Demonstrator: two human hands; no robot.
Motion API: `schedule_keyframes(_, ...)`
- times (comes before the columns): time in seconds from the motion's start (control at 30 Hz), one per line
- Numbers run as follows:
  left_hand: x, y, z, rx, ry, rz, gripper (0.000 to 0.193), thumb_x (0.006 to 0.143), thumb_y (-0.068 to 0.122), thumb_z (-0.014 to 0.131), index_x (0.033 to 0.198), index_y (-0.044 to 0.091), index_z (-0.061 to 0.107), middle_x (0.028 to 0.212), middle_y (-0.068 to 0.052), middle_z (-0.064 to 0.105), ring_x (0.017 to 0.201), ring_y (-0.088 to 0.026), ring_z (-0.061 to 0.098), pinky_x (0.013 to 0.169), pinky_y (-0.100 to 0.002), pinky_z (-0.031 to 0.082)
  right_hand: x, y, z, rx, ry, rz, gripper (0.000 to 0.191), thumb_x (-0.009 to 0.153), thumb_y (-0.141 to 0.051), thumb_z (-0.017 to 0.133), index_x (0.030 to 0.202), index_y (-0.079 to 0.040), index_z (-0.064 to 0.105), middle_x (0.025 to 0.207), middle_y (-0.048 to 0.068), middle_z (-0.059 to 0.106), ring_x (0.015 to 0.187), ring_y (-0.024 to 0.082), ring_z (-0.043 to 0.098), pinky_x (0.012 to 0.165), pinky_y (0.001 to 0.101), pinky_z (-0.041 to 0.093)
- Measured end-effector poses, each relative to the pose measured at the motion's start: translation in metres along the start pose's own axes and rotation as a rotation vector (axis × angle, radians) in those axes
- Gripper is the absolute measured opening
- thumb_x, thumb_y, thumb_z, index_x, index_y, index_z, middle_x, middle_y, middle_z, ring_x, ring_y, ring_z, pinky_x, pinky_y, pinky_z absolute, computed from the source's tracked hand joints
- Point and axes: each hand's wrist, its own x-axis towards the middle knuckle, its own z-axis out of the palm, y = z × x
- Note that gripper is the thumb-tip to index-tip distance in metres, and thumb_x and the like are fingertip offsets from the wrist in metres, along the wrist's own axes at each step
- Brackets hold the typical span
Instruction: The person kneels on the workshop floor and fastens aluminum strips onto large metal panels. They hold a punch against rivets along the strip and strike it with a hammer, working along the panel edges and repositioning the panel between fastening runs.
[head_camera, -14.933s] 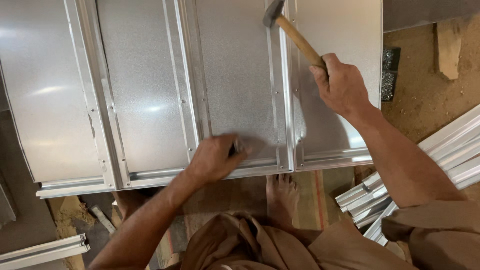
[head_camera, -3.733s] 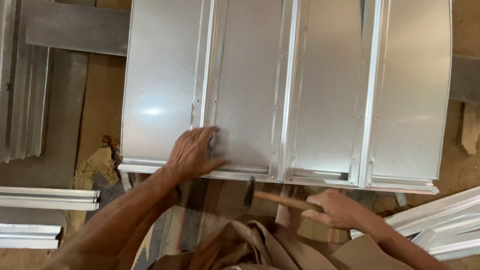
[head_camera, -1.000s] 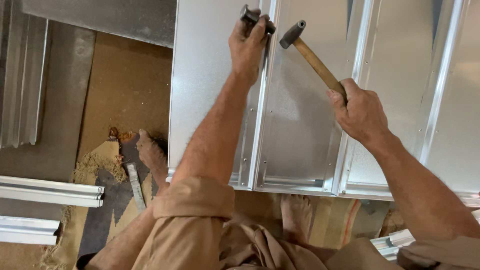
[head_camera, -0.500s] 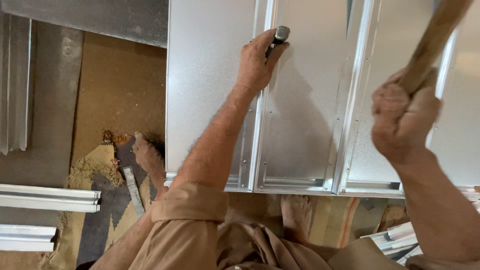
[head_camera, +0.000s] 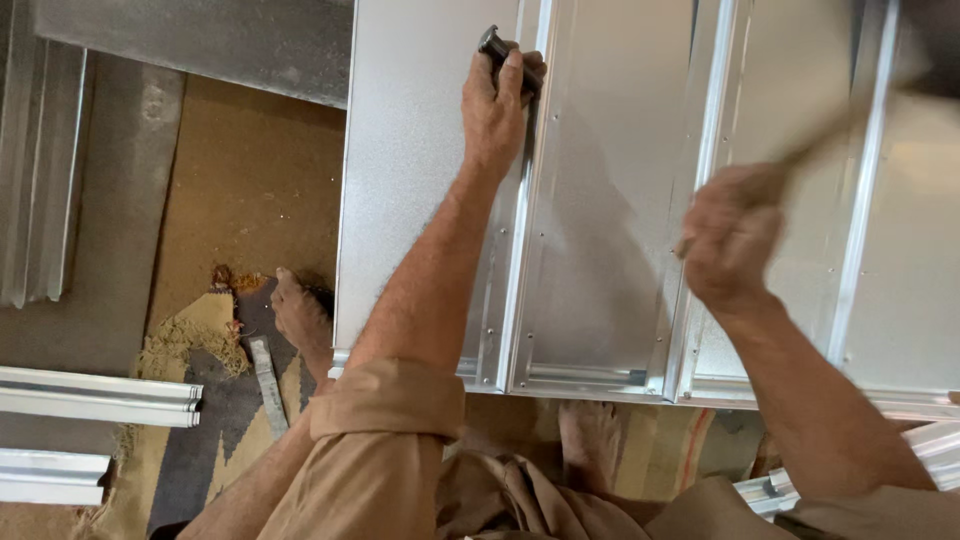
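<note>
A large galvanised sheet metal panel (head_camera: 620, 200) with raised folded seams lies flat on the floor in front of me. My left hand (head_camera: 497, 105) grips a short dark metal punch (head_camera: 493, 43), held upright on the seam near the panel's far edge. My right hand (head_camera: 730, 235) is blurred with motion and grips the wooden handle of a hammer (head_camera: 830, 125); the hammer's head is out of view at the upper right. My bare feet (head_camera: 300, 315) rest at the panel's near edge.
Long folded metal strips (head_camera: 100, 395) lie on the floor at the left, with more at the lower right (head_camera: 770, 490). A flat metal file (head_camera: 266, 372) rests on frayed sacking beside my left foot. Another grey sheet (head_camera: 200, 40) lies at the top left.
My right hand has swung the hammer from its raised position leftward and down toward the punch. My left hand keeps the punch on the same seam.
</note>
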Motion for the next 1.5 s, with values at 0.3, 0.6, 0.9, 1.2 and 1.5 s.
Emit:
schedule_keyframes(0.3, -0.026, 0.041, -0.006, 0.239, -0.09, 0.078, 0.028, 0.099, 0.03, 0.066, 0.101, 0.002, 0.065, 0.09, -0.01, 0.074, 0.082, -0.017, 0.069, 0.072, -0.036, 0.057, -0.12, -0.007, -0.076, -0.475, -1.097, 0.578, 0.057, 0.091, -0.056, 0.052, 0.121, -0.009, 0.064, 0.058, 0.013, 0.068, 0.052, 0.028, 0.067, 0.057, 0.0436, 0.057)
schedule_keyframes(0.6, -0.282, 0.078, -0.106, 1.384, -0.657, 0.75, 0.048, 0.077, 0.057, 0.066, 0.096, 0.013, 0.061, 0.091, -0.007, 0.067, 0.081, -0.02, 0.065, 0.074, -0.04, 0.055, -0.308, 0.053, -0.042, -0.23, -1.228, 0.832, 0.055, 0.098, -0.058, 0.049, 0.094, -0.006, 0.07, 0.079, 0.015, 0.067, 0.074, 0.03, 0.064, 0.071, 0.0436, 0.057)
schedule_keyframes(0.9, -0.292, 0.128, -0.118, 1.44, -0.904, 0.685, 0.01, 0.086, 0.008, 0.068, 0.095, 0.008, 0.064, 0.088, -0.007, 0.071, 0.075, -0.021, 0.072, 0.063, -0.038, 0.061, -0.323, 0.121, -0.037, 0.333, -0.516, 1.184, 0.051, 0.098, -0.055, 0.051, 0.1, -0.007, 0.069, 0.083, 0.015, 0.067, 0.079, 0.031, 0.065, 0.074, 0.0446, 0.056)
schedule_keyframes(1.2, -0.236, 0.33, -0.051, 1.492, -1.069, 0.535, 0.011, 0.092, 0.006, 0.064, 0.102, 0.005, 0.067, 0.074, -0.012, 0.07, 0.055, -0.017, 0.065, 0.041, -0.03, 0.057, -0.127, 0.083, -0.004, 0.397, -0.275, 0.895, 0.048, 0.099, -0.053, 0.053, 0.106, -0.008, 0.068, 0.088, 0.015, 0.068, 0.084, 0.032, 0.065, 0.078, 0.0455, 0.055)
schedule_keyframes(1.5, -0.175, 0.421, -0.018, 1.244, -0.699, 1.112, 0.008, 0.098, 0.009, 0.066, 0.103, 0.005, 0.071, 0.072, -0.007, 0.067, 0.062, -0.015, 0.065, 0.048, -0.031, 0.052, 0.082, -0.016, 0.136, 0.067, -0.38, 0.583, 0.046, 0.099, -0.051, 0.054, 0.112, -0.009, 0.066, 0.093, 0.014, 0.068, 0.088, 0.033, 0.066, 0.081, 0.0464, 0.055)
